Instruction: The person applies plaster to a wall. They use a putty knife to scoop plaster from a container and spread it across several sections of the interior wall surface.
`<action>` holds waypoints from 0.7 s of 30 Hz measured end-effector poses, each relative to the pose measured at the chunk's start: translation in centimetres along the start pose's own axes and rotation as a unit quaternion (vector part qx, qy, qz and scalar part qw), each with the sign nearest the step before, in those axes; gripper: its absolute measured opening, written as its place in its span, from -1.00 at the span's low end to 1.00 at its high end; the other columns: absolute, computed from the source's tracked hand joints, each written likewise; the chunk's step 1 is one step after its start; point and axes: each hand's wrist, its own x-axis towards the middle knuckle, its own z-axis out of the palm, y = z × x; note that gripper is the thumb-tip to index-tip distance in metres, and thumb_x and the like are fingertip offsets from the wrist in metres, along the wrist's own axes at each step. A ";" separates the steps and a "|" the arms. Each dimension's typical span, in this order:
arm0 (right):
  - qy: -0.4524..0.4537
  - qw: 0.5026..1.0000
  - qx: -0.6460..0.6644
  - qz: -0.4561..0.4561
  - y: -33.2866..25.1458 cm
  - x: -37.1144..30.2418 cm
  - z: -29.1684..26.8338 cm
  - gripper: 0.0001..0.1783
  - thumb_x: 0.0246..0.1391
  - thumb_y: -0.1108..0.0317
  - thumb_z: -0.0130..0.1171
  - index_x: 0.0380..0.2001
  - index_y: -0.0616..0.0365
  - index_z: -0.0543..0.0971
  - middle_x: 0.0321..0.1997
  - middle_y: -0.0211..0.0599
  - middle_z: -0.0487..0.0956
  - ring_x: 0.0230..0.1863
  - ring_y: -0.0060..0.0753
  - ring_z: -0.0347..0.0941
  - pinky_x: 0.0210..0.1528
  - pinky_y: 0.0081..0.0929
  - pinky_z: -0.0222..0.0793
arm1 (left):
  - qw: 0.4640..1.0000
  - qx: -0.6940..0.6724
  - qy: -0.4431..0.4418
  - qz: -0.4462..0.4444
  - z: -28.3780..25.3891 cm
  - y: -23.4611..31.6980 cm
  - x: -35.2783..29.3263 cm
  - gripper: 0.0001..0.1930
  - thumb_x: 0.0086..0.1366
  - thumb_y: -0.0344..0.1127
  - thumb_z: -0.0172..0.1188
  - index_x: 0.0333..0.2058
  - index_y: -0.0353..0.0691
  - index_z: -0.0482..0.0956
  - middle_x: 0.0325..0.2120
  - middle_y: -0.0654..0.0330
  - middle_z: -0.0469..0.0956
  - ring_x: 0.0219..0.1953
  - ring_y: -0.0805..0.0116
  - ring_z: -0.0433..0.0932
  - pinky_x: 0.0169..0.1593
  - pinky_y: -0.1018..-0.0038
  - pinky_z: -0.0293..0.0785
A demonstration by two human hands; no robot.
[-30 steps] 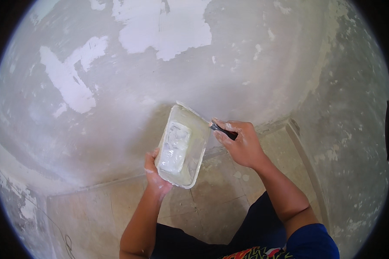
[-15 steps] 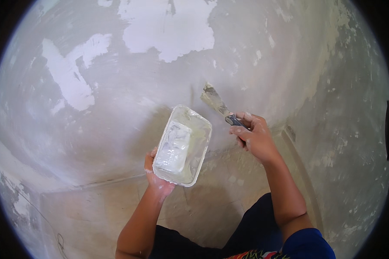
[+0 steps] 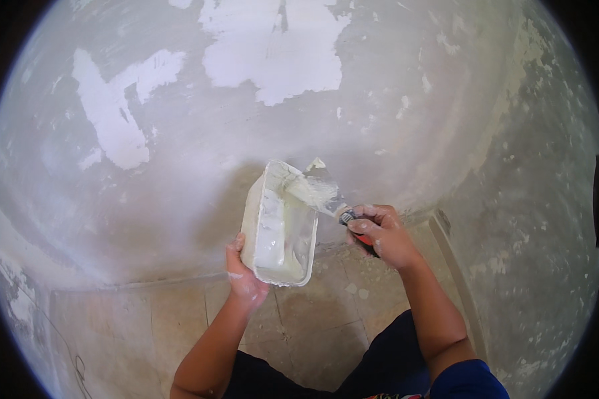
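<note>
My left hand (image 3: pixel 247 274) grips a white rectangular plastic tub (image 3: pixel 251 226) from its left side and below, holding it tilted in front of the wall. Wet white putty (image 3: pixel 273 233) coats the inside of the tub. In my right hand (image 3: pixel 383 233) is a putty knife (image 3: pixel 347 217) with a black and red handle, its fingers closed round the grip. The blade lies over the tub's upper right rim, with a thick smear of putty on its face. Both hands have white putty smudges on the fingers.
A grey wall (image 3: pixel 199 133) curves across the view, with white putty patches (image 3: pixel 273 53) higher up. Tiled floor (image 3: pixel 180 312) meets it below. A thin cable (image 3: pixel 80 369) lies at lower left, and another rough wall (image 3: pixel 546 233) stands at right.
The putty knife has come down and left onto the tub's rim, and its blade now carries a thick smear of putty. My left hand has turned the tub further onto its side.
</note>
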 end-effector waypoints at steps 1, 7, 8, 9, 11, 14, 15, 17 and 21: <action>0.000 1.000 0.011 -0.011 0.4 0.1 0.2 -0.83 0.25 0.40 0.16 -0.21 0.29 0.62 -0.51 -0.35 0.59 -0.65 -0.63 0.33 -0.61 -0.56 0.22 | 1.000 0.003 0.004 -0.010 0.3 -0.5 0.0 -0.41 0.46 0.13 -0.17 0.20 -0.21 0.44 0.08 0.11 0.56 0.10 0.16 0.57 0.21 0.18 0.47; 0.010 0.998 -0.052 -0.034 -1.9 -1.0 -0.5 -0.80 0.18 0.43 0.23 -0.16 0.30 0.62 -0.48 -0.31 0.59 -0.56 -0.62 0.37 -0.51 -0.50 0.33 | 0.998 0.001 0.035 -0.048 2.8 -2.0 0.4 -0.40 0.45 0.11 -0.10 0.22 -0.24 0.40 0.08 0.08 0.55 0.11 0.15 0.56 0.22 0.17 0.45; 0.000 0.990 -0.125 -0.065 -2.2 -1.3 -1.1 -0.77 0.14 0.46 0.24 -0.14 0.30 0.61 -0.44 -0.30 0.60 -0.53 -0.55 0.40 -0.45 -0.46 0.37 | 0.998 -0.003 0.026 -0.055 2.3 -1.6 0.7 -0.40 0.45 0.12 -0.09 0.23 -0.24 0.40 0.08 0.08 0.55 0.11 0.15 0.56 0.22 0.17 0.45; -0.012 0.976 -0.196 -0.097 -2.5 -1.6 -2.0 -0.74 0.11 0.48 0.25 -0.11 0.29 0.61 -0.41 -0.28 0.61 -0.49 -0.48 0.42 -0.39 -0.42 0.41 | 0.998 -0.007 0.018 -0.061 1.9 -1.4 1.1 -0.39 0.44 0.12 -0.08 0.23 -0.24 0.40 0.08 0.08 0.55 0.11 0.15 0.56 0.21 0.16 0.46; -0.031 0.945 -0.295 -0.139 -2.8 -2.4 -2.7 -0.67 0.03 0.50 0.26 -0.07 0.27 0.61 -0.34 -0.18 0.62 -0.40 -0.31 0.49 -0.29 -0.34 0.46 | 0.998 -0.030 -0.003 -0.061 1.1 -2.0 1.6 -0.39 0.43 0.12 -0.06 0.22 -0.24 0.41 0.08 0.08 0.56 0.11 0.15 0.56 0.20 0.16 0.47; -0.014 0.902 -0.397 -0.167 -2.4 -3.8 -2.7 -0.58 -0.02 0.48 0.25 -0.01 0.23 0.61 -0.24 0.01 0.61 -0.25 -0.06 0.57 -0.18 -0.22 0.50 | 0.997 -0.022 -0.019 -0.070 0.9 -4.2 2.4 -0.40 0.43 0.13 -0.05 0.20 -0.24 0.42 0.07 0.08 0.56 0.10 0.17 0.56 0.19 0.18 0.48; 0.002 0.880 -0.441 -0.179 -2.0 -3.9 -2.3 -0.56 -0.01 0.48 0.24 0.02 0.24 0.60 -0.20 0.03 0.61 -0.19 0.01 0.57 -0.15 -0.19 0.51 | 0.997 -0.013 -0.019 -0.076 1.1 -5.0 2.4 -0.40 0.43 0.13 -0.06 0.19 -0.24 0.43 0.06 0.08 0.56 0.10 0.18 0.56 0.18 0.18 0.48; 0.015 0.855 -0.491 -0.168 -0.8 -4.2 -1.6 -0.52 0.01 0.49 0.21 0.07 0.28 0.57 -0.15 0.08 0.58 -0.12 0.10 0.57 -0.11 -0.15 0.52 | 0.996 0.035 0.029 -0.078 2.8 -6.6 2.8 -0.41 0.43 0.14 -0.06 0.17 -0.24 0.45 0.05 0.09 0.57 0.08 0.19 0.57 0.18 0.19 0.48; -0.004 0.842 -0.525 -0.129 0.1 -5.7 0.0 -0.50 0.05 0.47 0.14 0.12 0.34 0.54 -0.11 0.15 0.54 -0.06 0.14 0.54 -0.08 -0.08 0.52 | 0.997 0.022 0.031 -0.067 5.6 -9.4 3.8 -0.44 0.44 0.13 -0.11 0.18 -0.16 0.46 0.04 0.17 0.56 0.09 0.24 0.54 0.18 0.24 0.46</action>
